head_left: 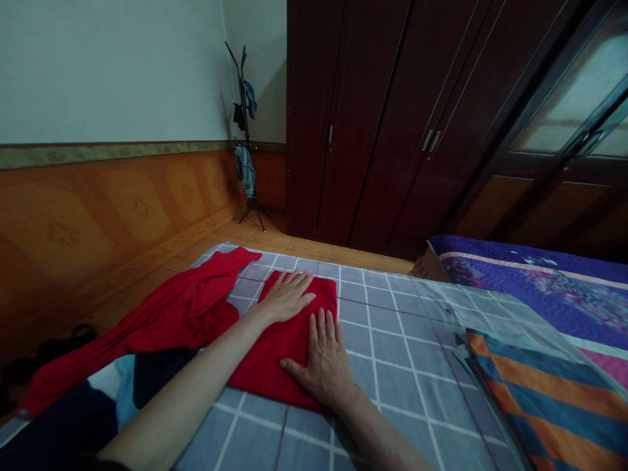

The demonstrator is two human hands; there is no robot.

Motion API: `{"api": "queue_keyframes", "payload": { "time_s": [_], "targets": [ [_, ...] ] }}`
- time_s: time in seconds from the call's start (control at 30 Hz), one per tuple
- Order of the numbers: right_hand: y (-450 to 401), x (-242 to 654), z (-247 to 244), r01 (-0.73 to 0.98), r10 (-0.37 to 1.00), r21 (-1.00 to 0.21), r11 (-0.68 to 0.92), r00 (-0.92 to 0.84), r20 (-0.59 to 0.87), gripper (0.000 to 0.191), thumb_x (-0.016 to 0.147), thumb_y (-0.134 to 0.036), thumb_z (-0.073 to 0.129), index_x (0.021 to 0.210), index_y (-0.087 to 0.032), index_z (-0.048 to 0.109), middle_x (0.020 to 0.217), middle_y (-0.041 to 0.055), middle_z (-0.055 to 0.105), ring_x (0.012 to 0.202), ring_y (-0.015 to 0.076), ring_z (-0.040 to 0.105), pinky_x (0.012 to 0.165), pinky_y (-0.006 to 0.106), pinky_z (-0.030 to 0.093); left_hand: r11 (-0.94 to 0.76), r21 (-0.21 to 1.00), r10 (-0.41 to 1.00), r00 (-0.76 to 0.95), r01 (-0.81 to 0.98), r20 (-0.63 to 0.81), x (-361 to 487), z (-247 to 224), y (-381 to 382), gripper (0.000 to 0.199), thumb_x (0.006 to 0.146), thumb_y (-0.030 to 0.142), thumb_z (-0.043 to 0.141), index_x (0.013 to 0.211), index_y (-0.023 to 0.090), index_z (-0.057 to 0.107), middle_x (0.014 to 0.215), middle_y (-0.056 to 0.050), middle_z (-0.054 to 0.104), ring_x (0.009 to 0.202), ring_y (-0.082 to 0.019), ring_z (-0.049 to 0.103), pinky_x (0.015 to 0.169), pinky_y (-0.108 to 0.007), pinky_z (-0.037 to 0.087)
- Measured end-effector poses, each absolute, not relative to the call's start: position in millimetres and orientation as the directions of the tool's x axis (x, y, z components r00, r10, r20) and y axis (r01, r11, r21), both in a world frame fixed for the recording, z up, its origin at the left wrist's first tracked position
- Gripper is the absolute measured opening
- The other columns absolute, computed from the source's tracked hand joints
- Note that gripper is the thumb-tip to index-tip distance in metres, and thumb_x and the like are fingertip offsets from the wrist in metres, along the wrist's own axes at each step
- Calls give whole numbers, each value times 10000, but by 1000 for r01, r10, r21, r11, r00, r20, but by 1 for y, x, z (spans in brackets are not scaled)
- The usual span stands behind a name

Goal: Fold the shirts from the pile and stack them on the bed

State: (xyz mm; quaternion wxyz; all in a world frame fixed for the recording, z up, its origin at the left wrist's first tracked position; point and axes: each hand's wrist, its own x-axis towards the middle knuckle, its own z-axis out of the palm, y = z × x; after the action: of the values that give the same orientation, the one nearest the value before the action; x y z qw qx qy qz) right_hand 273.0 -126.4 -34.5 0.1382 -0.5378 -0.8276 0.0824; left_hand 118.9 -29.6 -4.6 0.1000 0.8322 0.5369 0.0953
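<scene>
A red garment (pixel 275 360), folded into a flat rectangle, lies on the grey checked bedsheet (pixel 387 386). My left hand (pixel 287 296) rests flat on its far part, fingers stretched out. On its right side lies my right hand (pixel 326 356), palm down with the thumb spread away from the fingers. Neither hand grips the cloth. Left of the folded piece, a loose crumpled red garment (pixel 181 307) trails toward the bed's edge. Under its near end and partly behind my left forearm is dark blue, white and light blue clothing (pixel 69 418).
An orange and blue striped cloth (pixel 554 392) lies at the right. Beyond it is a purple flowered bed cover (pixel 530 268). A dark wooden wardrobe (pixel 373 131) stands across the floor, with a coat rack (pixel 245 131) in the corner holding clothes and a cap.
</scene>
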Motion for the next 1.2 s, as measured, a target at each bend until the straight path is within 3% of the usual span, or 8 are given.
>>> {"api": "queue_keyframes", "payload": {
  "time_s": [0.07,0.17,0.27,0.67,1.2],
  "targets": [
    [-126,273,-37,860,902,-273,431,-398,168,1075,746,-811,357,1443,1,260,1506,216,145,1395,371,18,1136,527,82,-540,320,825,565,779,17,147,-4,-37,581,965,504,215,1478,232,191,1544,-22,196,1425,-175,110,1148,-400,81],
    [-125,273,-38,850,885,-257,460,-415,211,1026,758,-792,382,1454,-47,263,1514,200,141,1393,374,1,1126,551,84,-610,379,735,676,696,-59,172,-10,-40,555,979,481,165,1454,214,268,1533,-43,232,1420,-193,144,1141,-440,99],
    [-125,273,-37,850,883,-253,462,-414,221,1017,761,-787,388,1448,-46,278,1512,207,158,1397,364,12,1128,540,85,-607,375,735,674,701,-69,174,-15,-35,542,983,466,161,1434,211,321,1533,-43,233,1418,-196,149,1145,-440,72],
    [-127,272,-33,864,900,-259,432,-393,191,1007,759,-772,414,1444,-45,291,1503,204,220,1402,357,48,1140,502,61,-610,343,742,667,715,-71,166,-14,-28,537,985,451,139,1464,230,240,1553,-8,164,1431,-181,51,1150,-448,58],
    [-126,271,-35,877,909,-247,412,-378,175,1042,755,-797,369,1440,-16,286,1499,216,224,1400,367,44,1136,505,80,-551,332,804,594,766,-35,170,-14,-20,545,971,472,159,1472,260,204,1552,20,168,1426,-175,87,1149,-469,54]
  ]
}}
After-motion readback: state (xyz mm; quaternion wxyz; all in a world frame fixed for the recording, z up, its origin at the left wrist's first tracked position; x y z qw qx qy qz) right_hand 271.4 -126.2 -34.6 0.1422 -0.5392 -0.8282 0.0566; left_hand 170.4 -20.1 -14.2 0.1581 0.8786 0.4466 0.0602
